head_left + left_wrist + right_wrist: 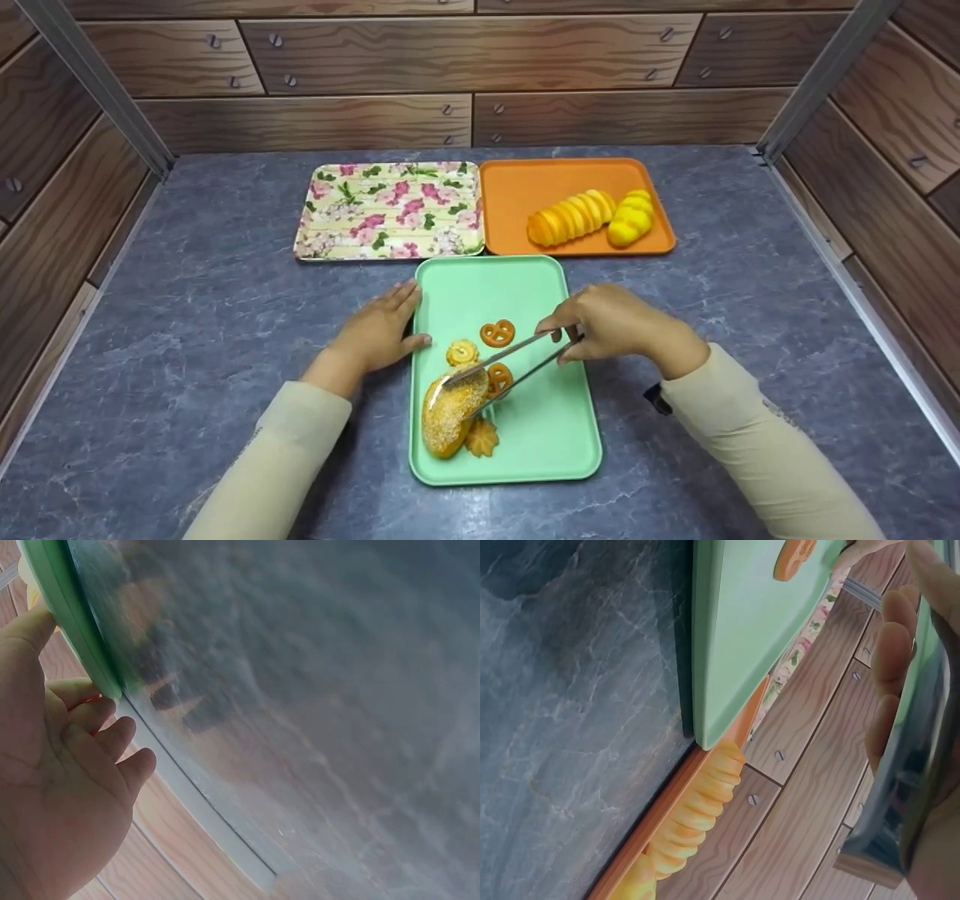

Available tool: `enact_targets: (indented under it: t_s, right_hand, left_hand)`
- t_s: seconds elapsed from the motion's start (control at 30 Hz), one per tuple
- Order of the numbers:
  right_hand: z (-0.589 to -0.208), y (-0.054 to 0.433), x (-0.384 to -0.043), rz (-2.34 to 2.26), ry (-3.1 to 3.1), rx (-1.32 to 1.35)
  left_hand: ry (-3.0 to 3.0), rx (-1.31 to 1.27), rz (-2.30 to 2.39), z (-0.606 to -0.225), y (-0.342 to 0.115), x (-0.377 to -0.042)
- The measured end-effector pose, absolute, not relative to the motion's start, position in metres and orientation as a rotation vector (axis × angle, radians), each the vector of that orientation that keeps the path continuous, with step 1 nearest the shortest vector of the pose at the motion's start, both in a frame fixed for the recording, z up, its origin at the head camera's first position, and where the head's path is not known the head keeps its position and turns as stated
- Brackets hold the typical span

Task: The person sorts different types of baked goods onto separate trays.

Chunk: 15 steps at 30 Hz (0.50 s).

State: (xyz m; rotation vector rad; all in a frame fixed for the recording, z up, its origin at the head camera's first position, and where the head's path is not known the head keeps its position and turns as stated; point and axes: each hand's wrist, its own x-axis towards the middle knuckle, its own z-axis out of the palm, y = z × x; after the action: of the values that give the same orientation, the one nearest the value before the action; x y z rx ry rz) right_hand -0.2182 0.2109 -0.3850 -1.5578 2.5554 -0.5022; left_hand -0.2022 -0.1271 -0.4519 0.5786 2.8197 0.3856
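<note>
My right hand (611, 322) grips a pair of metal tongs (525, 379) over the green tray (517, 289). One arm of the tongs lies across the top of a crumb-coated bread roll (450, 420); the other reaches the roll's right side. In the right wrist view, the bent end of the tongs (881, 836) sits inside my hand. My left hand (379, 330) rests along the tray's left edge, fingers extended and thumb over the rim. Around the roll are a round cookie (462, 351), a flower-shaped cookie (481, 437), a pretzel (497, 333) and another pretzel (501, 379), partly behind the tongs.
Behind the green tray, a floral tray (360, 214) stands at left beside an orange tray (517, 180). A sliced loaf (571, 217) and a yellow bread roll (631, 217) lie on the orange one. Wood-patterned walls (472, 56) enclose the grey marbled tabletop (210, 300).
</note>
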Motion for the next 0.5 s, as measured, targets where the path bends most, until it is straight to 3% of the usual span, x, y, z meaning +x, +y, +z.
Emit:
enact_targets:
  t_s: [0.5]
  right_hand:
    - [-0.382, 0.227, -0.229, -0.69, 2.632, -1.553]
  left_hand:
    - [2.833, 0.612, 0.389, -0.452, -0.128, -0.202]
